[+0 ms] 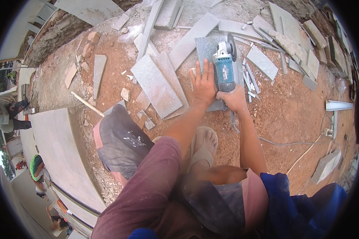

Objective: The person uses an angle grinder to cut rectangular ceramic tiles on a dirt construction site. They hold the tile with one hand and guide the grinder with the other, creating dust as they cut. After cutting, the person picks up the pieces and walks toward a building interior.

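Observation:
A grey speckled stone tile (pixel 204 48) lies on the ground in front of me. My left hand (pixel 204 85) presses flat on it with fingers spread, just left of a teal angle grinder (pixel 223 68). My right hand (pixel 232 97) is wrapped round the rear of the grinder body. The grinder points away from me over the tile, its dark disc (pixel 231 47) at the far end, upright along the tool’s right side. A power cord (pixel 236 125) runs down from its back end. My sandalled foot (pixel 203 147) is below my hands.
Loose grey tiles (pixel 155 83), offcuts and rubble surround the work on reddish dirt. Stacked slabs (pixel 321 40) stand at upper right. Cables (pixel 291 143) and a metal channel (pixel 339 105) lie at right. A wooden stick (pixel 87 103) lies left. Other people (pixel 38 167) are beside a pale platform (pixel 68 147).

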Demonstrator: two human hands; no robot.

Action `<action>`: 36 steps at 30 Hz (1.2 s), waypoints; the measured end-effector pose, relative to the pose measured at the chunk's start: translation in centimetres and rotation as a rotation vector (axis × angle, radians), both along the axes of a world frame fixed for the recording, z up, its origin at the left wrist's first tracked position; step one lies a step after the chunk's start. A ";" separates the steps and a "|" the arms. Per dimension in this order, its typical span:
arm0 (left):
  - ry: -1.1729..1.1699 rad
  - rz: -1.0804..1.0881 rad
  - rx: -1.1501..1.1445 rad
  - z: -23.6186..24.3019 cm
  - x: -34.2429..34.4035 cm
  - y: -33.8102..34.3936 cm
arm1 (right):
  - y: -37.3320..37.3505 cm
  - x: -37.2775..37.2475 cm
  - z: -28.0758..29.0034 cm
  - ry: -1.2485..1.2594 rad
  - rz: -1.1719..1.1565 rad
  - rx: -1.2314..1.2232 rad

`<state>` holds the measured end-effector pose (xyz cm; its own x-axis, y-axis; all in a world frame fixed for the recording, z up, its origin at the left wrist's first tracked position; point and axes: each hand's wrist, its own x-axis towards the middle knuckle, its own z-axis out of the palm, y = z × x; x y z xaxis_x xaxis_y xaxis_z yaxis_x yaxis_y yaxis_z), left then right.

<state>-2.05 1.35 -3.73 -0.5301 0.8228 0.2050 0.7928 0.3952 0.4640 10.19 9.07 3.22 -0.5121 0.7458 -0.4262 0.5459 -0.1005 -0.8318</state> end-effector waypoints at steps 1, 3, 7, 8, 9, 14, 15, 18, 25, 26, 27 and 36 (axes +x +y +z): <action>-0.004 -0.001 0.006 0.1 0.0 0.0 | 0.1 0.0 -0.1 0.006 -0.009 -0.001; -0.010 0.001 0.017 0.2 0.1 0.0 | 0.2 -0.1 -0.1 0.006 -0.012 -0.015; -0.003 -0.007 0.022 0.3 -0.1 -0.1 | 0.3 -0.3 0.0 0.024 -0.005 -0.019; -0.012 -0.011 0.033 0.3 -0.1 -0.1 | 0.4 -0.3 -0.1 0.027 0.001 -0.009; -0.024 -0.016 0.045 0.4 -0.1 -0.1 | 0.5 -0.3 -0.3 0.028 0.006 0.001; -0.022 -0.019 -0.004 0.6 -0.1 -0.3 | 0.7 -0.4 -0.8 0.031 0.000 -0.005; -0.018 -0.018 -0.027 0.6 0.0 -0.3 | 0.7 -0.5 -0.6 0.021 -0.005 -0.010; 0.047 -0.037 -0.089 0.4 -0.2 -0.2 | 0.9 -0.7 -0.2 -0.032 -0.010 -0.016; 0.003 -0.047 0.018 0.1 -0.3 -0.2 | 1.3 -0.9 0.4 -0.118 0.016 0.115; 0.004 -0.050 0.017 0.0 -0.1 0.0 | 1.6 -0.6 -0.3 -0.137 0.001 0.129; 0.001 -0.049 0.017 0.0 -0.2 -0.2 | 1.4 -0.8 -0.1 -0.137 0.007 0.105; -0.025 -0.064 -0.008 0.6 0.0 -0.1 | 1.9 -1.3 2.3 -0.240 0.024 0.126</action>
